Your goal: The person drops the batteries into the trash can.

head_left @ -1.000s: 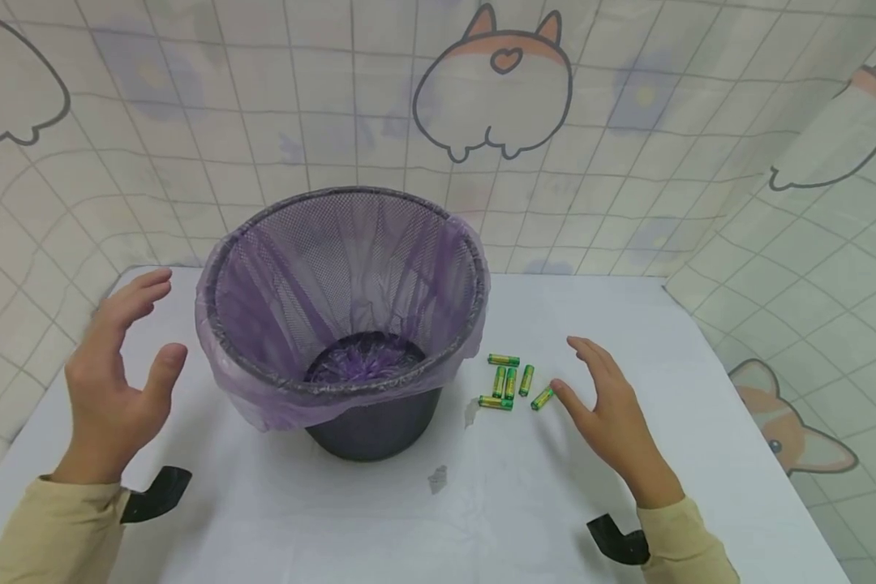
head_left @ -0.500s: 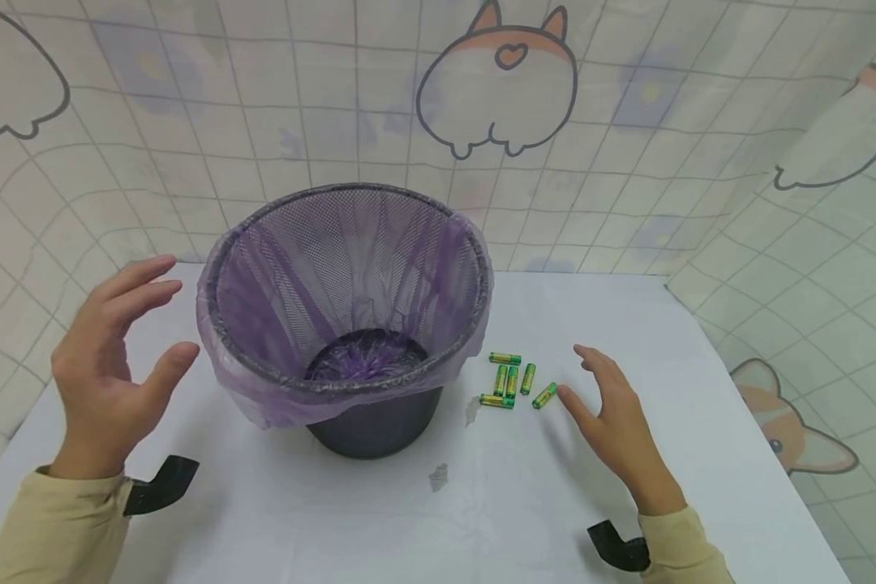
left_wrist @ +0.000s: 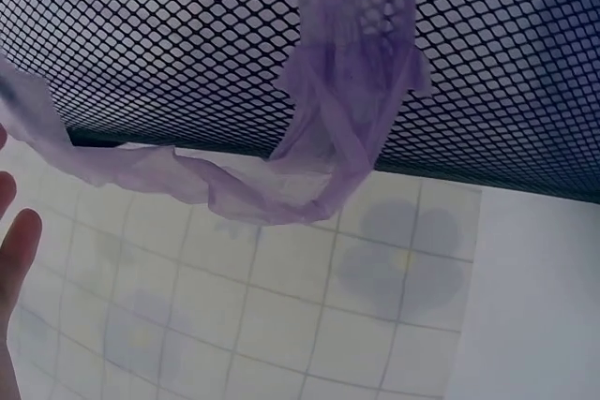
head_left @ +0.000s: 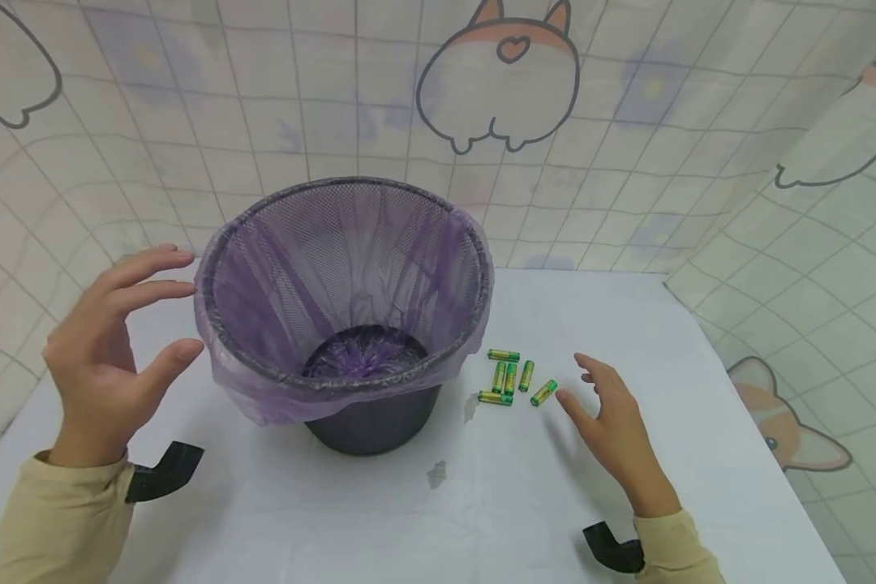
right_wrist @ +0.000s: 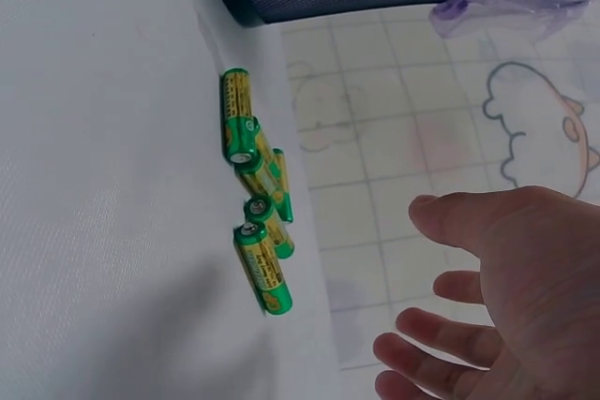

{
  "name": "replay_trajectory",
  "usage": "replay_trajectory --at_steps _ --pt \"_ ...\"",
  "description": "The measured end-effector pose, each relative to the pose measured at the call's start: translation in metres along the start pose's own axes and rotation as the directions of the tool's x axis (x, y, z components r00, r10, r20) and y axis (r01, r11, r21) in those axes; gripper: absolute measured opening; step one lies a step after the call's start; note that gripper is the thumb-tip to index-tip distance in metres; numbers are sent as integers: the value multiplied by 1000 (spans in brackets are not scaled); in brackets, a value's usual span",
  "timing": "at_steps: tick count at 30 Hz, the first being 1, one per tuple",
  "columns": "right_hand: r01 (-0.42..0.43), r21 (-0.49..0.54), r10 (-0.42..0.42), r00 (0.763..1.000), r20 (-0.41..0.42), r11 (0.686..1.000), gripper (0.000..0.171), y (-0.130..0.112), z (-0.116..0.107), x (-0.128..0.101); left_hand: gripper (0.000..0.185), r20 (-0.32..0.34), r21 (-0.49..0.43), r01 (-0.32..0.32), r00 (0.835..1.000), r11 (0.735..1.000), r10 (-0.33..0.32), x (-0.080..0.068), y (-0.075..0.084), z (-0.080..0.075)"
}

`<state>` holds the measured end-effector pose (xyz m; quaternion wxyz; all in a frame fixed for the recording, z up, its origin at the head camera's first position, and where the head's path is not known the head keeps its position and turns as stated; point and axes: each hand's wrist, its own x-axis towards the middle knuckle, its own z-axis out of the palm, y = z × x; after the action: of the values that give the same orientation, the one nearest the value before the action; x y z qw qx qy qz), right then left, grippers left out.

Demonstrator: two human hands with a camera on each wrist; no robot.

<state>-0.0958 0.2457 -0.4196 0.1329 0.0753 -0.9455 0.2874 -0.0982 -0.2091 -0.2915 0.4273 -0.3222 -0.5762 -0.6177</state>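
Observation:
A black mesh wastebasket (head_left: 372,426) stands on the white table, lined with a purple plastic bag (head_left: 263,324) folded over its rim. My left hand (head_left: 105,357) is held up at the basket's left side, fingers spread and bent toward the rim, holding nothing. In the left wrist view its fingertips (left_wrist: 21,236) show at the left edge, near the bag's hanging hem (left_wrist: 272,199). Several green and yellow batteries (head_left: 509,379) lie in a loose group right of the basket. My right hand (head_left: 613,422) hovers just right of them with relaxed fingers, its thumb nearest the slanted battery (head_left: 543,392).
The white table (head_left: 438,535) carries a small grey mark (head_left: 436,474) in front of the basket. A patterned curtain (head_left: 380,89) with a grid and corgi drawings rises behind the table and along both sides. Black straps (head_left: 164,473) stick out from both wrists.
My left hand has moved slightly up and right, closer to the basket rim, with its fingers more spread. The right hand has shifted slightly down, a little away from the slanted battery.

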Motion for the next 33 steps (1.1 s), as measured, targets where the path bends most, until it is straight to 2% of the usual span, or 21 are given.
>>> replay_trajectory --at_steps 7,14,23,33 --pt "-46 -9 46 999 8 999 55 2 4 -2 40 48 -73 50 998 996 -47 2 0 1" --pt "-94 -17 95 995 29 995 56 3 9 -3 45 3 -98 74 997 992 -74 4 1 -2" --pt "-128 -26 129 991 41 991 54 3 12 -4 43 14 -82 49 999 995 -48 7 7 4" --pt "-174 -42 177 981 81 984 56 3 15 -3 38 14 -133 39 999 990 -38 8 12 11"
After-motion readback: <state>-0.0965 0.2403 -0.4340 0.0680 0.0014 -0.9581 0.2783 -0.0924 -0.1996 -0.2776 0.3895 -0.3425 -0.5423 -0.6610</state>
